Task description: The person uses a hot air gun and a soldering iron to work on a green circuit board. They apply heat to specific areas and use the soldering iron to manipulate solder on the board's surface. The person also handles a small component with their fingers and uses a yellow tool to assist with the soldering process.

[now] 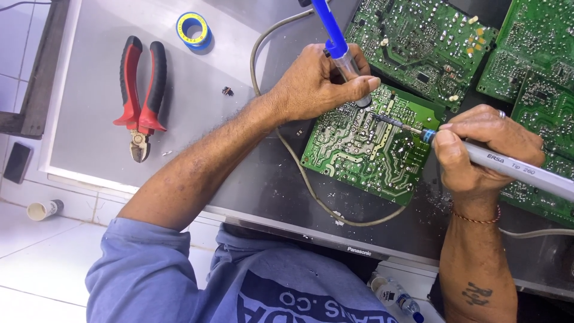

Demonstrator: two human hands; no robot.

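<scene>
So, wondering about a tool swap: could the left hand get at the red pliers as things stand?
Probably not yet: the left hand is gripping the blue pump, though nothing lies between it and the pliers.

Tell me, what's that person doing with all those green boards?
A person is working on a green circuit board lying on a dark panel. The right hand holds a grey soldering iron with its tip on the board. The left hand presses a blue-handled suction tool down beside that tip. More circuit boards lie nearby, with red pliers off to the side.
</scene>
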